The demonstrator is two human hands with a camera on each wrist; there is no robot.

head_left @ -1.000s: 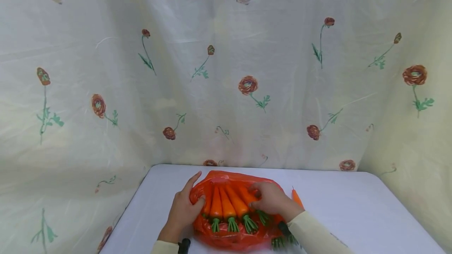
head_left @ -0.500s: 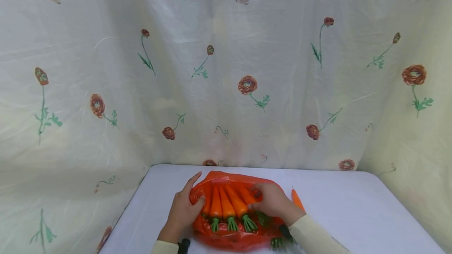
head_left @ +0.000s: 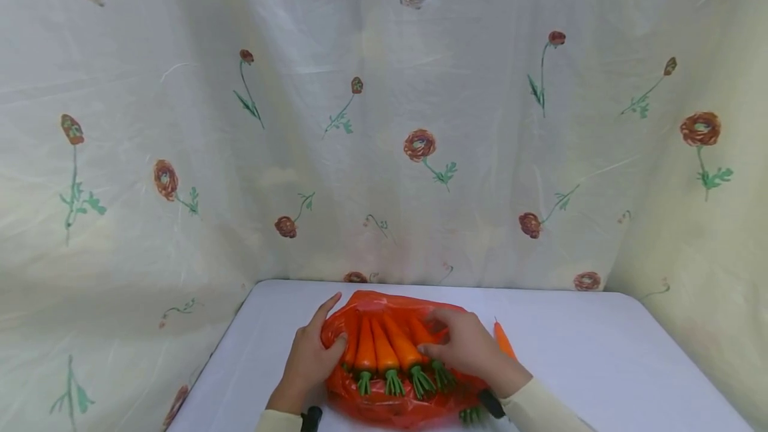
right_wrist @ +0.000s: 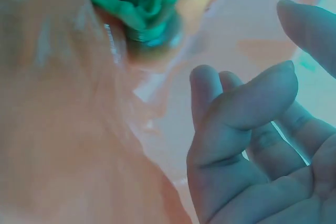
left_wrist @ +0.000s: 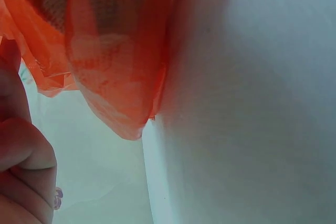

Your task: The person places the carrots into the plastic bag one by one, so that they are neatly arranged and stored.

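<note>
A red plastic bag (head_left: 384,409) lies spread on the table with several orange carrots (head_left: 387,352) fanned out in it, green tops toward me. My left hand (head_left: 312,355) grips the bag's left edge, thumb on the near side beside the carrots, index finger pointing up. In the left wrist view, the thin bag (left_wrist: 110,77) hangs beside its bent fingers. My right hand (head_left: 459,345) is over the rightmost carrot inside the bag. The right wrist view shows that hand (right_wrist: 252,150) with loosely bent fingers and nothing between them, near a green carrot top (right_wrist: 142,14).
Another carrot (head_left: 504,340) lies on the white table (head_left: 588,352) just right of the bag. Green tops (head_left: 473,415) show below my right wrist, outside the bag's near right edge. A flower-printed curtain (head_left: 480,152) rises behind the table and at both sides.
My right hand has shifted slightly, and the green top of the rightmost carrot shows more plainly. The left hand and the bag have stayed in place.
</note>
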